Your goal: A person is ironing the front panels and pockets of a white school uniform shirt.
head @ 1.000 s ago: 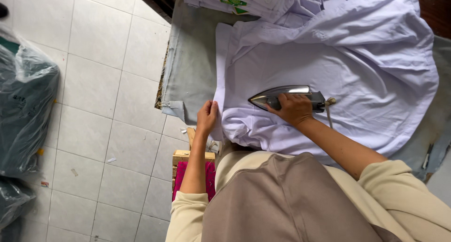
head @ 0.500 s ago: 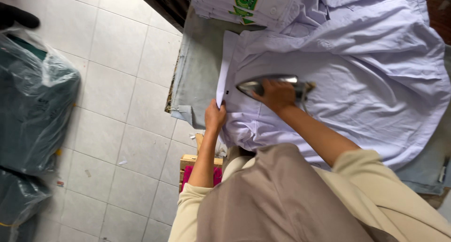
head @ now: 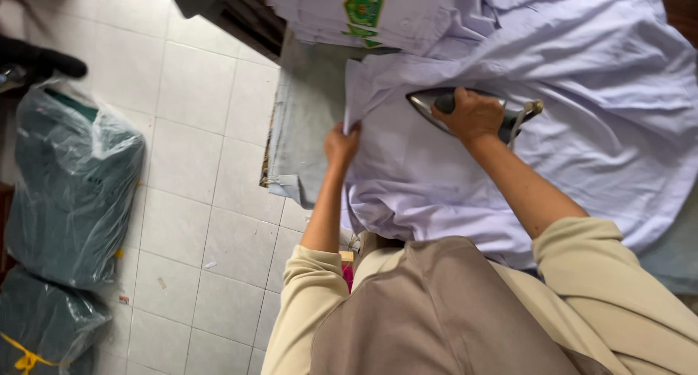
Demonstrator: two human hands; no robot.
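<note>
A pale lilac shirt (head: pixel 582 120) lies spread over a grey padded ironing surface (head: pixel 309 120). My right hand (head: pixel 472 114) grips the handle of a silver iron (head: pixel 436 102), whose pointed tip faces left and rests on the shirt. My left hand (head: pixel 340 142) pinches the shirt's left edge and holds it taut beside the iron's tip. Both beige sleeves and a brown garment on my body fill the lower frame.
Folded lilac shirts with a green badge (head: pixel 363 8) are stacked at the top of the surface. On the white tiled floor (head: pixel 196 164) to the left lie plastic bags of dark green cloth (head: pixel 69 193). A dark object (head: pixel 40 61) sits at far left.
The iron has slid a little further left along the shirt toward my left hand, which still holds the edge. The view has shifted, showing more of the floor and bags.
</note>
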